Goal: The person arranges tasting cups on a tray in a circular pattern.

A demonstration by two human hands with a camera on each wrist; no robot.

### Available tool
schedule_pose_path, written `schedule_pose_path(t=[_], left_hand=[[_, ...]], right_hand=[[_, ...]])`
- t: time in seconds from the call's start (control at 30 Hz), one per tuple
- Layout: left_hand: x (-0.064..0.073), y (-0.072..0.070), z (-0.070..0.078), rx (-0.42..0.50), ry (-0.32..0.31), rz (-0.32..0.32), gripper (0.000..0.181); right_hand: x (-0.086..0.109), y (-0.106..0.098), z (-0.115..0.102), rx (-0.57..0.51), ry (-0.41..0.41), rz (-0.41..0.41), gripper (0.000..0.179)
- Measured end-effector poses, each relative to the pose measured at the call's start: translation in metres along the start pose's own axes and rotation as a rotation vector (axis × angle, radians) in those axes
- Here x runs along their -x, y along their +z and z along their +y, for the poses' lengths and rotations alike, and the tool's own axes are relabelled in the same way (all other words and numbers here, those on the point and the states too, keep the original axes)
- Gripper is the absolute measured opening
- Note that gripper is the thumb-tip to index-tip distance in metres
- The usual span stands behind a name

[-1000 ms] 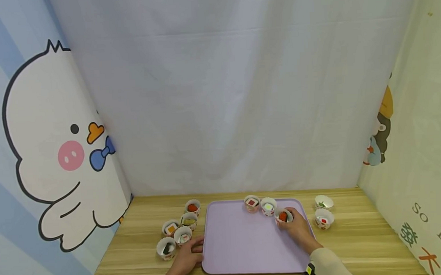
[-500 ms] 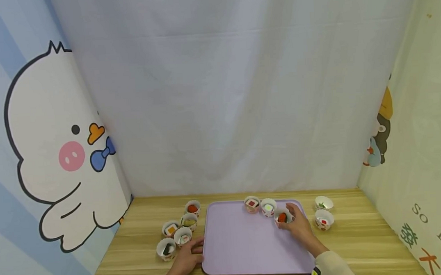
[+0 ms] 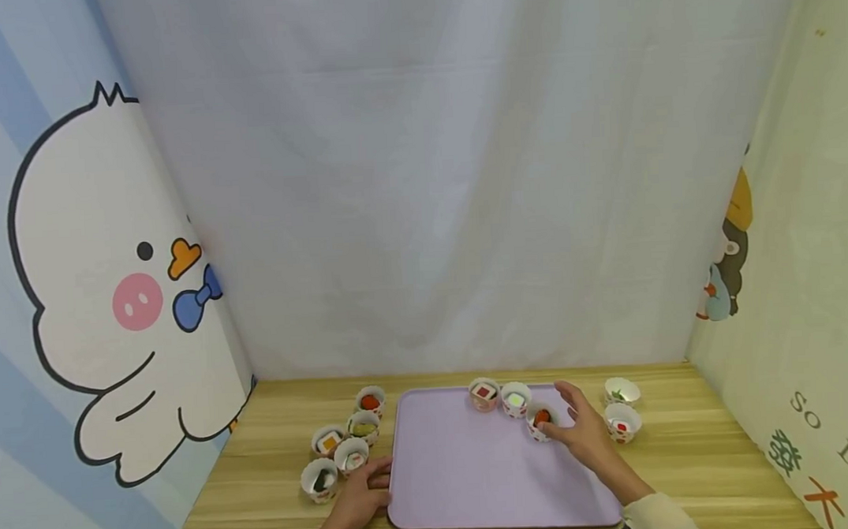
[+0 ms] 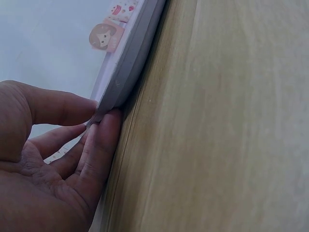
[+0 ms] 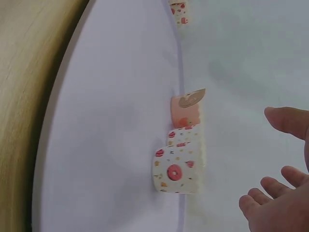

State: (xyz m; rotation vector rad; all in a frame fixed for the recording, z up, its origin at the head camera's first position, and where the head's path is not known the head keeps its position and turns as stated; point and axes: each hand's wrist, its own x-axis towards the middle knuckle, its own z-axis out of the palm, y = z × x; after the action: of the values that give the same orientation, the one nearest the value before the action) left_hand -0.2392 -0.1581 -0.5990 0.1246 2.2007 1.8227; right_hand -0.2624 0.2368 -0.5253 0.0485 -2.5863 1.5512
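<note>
A pale purple tray (image 3: 490,482) lies on the table. My left hand (image 3: 363,496) is at its left edge; in the left wrist view the thumb (image 4: 67,108) and fingers pinch the tray rim (image 4: 130,63). On the tray's far right stands a patterned paper cup (image 5: 176,169) with a red and dark piece inside. My right hand (image 3: 588,435) is spread over the tray just right of that cup, holding nothing. In the row beside it stand a white cup (image 3: 517,400) with a green and white piece and a pink cup (image 3: 484,394) with a red and white piece.
Left of the tray several filled cups cluster, among them a cup with a dark piece (image 3: 320,480) and a cup with a red piece (image 3: 370,402). Right of it stand a cup with green bits (image 3: 622,391) and a cup with a red and white piece (image 3: 623,424). A curtain (image 3: 457,216) closes the back.
My right hand has let go of the cup with the red piece, its fingers spreading and drawing away to the right. The cup stays on the tray. My left hand has not moved.
</note>
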Motion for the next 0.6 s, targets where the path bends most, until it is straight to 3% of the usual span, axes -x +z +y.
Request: schedule_pose_path(t=[0.27,0.6], left_hand=[[0.001,0.0,0.001,0.0,-0.011,-0.004,0.067],[0.002,0.0,0.002,0.001,-0.009,-0.001,0.067]], right_hand=[[0.014,-0.015,-0.019,-0.011,-0.105,0.024,0.077],[0.018,-0.04,-0.029,0.038,-0.112,0.016,0.075]])
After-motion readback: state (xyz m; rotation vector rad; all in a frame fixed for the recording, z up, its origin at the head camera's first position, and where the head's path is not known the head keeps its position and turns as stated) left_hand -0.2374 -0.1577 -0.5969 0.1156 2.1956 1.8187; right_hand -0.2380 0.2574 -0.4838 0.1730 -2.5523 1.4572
